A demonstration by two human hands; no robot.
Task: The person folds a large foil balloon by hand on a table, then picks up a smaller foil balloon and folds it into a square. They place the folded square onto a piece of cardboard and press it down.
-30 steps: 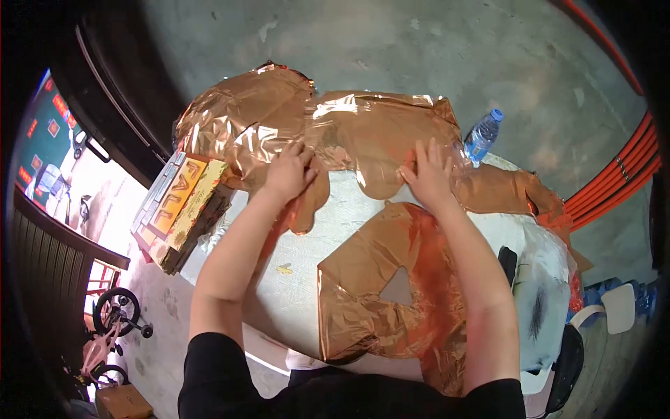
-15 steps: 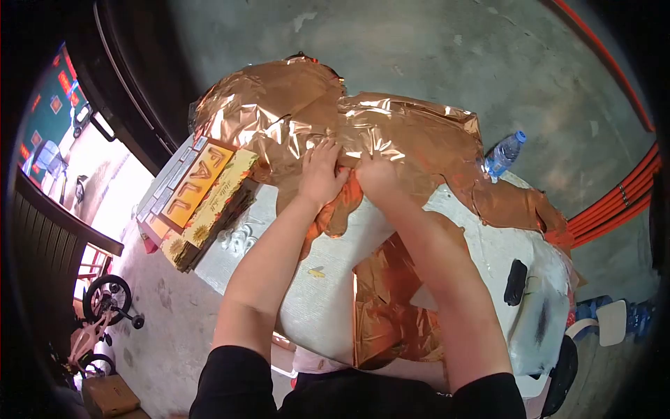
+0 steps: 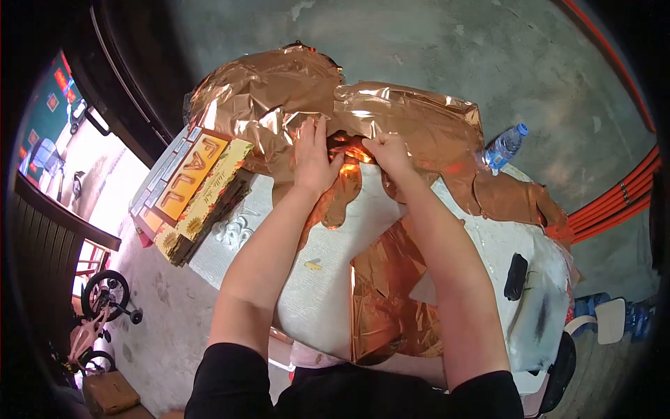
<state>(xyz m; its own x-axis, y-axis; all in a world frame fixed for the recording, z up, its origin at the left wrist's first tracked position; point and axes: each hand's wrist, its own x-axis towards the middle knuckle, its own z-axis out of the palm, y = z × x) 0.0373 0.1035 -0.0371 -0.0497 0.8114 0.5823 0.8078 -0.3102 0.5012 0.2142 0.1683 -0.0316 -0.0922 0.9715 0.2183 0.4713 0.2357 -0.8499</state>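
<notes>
A large, crinkled copper-coloured foil piece (image 3: 412, 115) spreads over the far side of a white-covered table (image 3: 317, 300). My left hand (image 3: 314, 162) rests on it with fingers stretched out and the thumb pointing right. To the right, my right hand (image 3: 391, 155) is closed around the foil's near part, thumb bent on top. Between the two hands the foil is parted, with a dark gap and shiny orange folds. Rounded, tongue-like foil edges hang toward me. Another foil part (image 3: 391, 293) lies by my right forearm, partly hidden by it.
Printed "FALL" card packs (image 3: 192, 185) are stacked at the table's left edge, beside white coiled pieces (image 3: 237, 232). A water bottle (image 3: 506, 148) stands at the far right. Nearer on the right lies a black object (image 3: 516, 276). Orange pipes (image 3: 621, 199) run past the right side.
My hands have moved apart: the left slightly left, the right to the right. A gap in the foil has opened between them, and the foil bulges a little farther away.
</notes>
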